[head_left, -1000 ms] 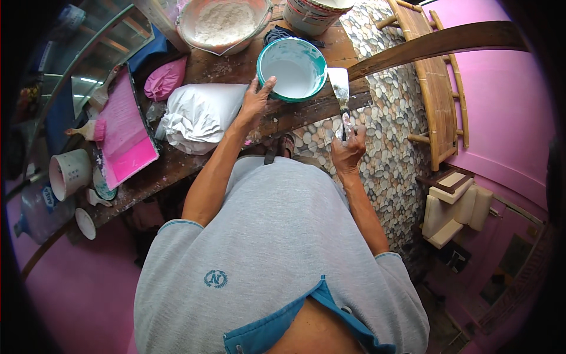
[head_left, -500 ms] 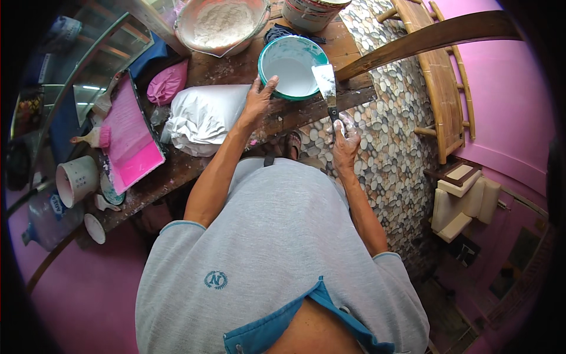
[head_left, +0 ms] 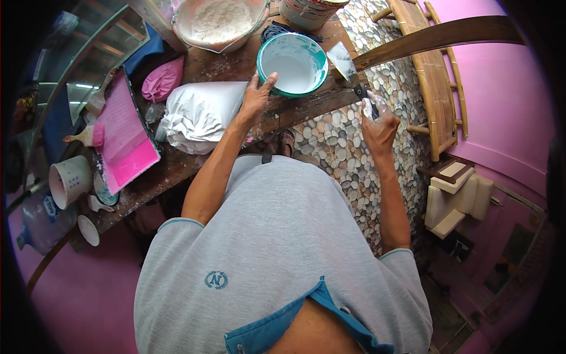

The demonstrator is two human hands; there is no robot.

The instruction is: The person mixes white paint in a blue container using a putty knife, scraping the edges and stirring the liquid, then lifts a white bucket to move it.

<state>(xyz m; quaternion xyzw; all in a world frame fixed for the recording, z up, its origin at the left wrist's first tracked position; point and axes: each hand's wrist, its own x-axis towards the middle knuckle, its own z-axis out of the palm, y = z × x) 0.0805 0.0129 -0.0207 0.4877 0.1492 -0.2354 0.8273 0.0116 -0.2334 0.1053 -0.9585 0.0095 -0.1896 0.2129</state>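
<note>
A teal bucket (head_left: 323,75) with a white, paste-like mix inside stands at the near edge of the wooden table. My left hand (head_left: 257,97) grips its near left rim, thumb over the edge. To the right of the bucket and apart from it, my right hand (head_left: 380,121) is closed round the dark handle of a putty knife (head_left: 342,61). The wide blade points away and to the left, smeared with white. White residue coats the thumb and fingers of that hand. Left of the bucket lies a white plastic sack (head_left: 203,112), crumpled at one end.
Behind the bucket stand a basin of white powder (head_left: 221,23) and a stained pail (head_left: 309,13). A pink paint tray (head_left: 127,135), brushes (head_left: 91,135) and a white cup (head_left: 71,182) occupy the left. A curved wooden bar (head_left: 439,38) reaches in at the right, before a bamboo bench (head_left: 433,88).
My right hand has swung the putty knife right, away from the bucket's rim, and the blade has tilted leftward. My left hand still holds the bucket.
</note>
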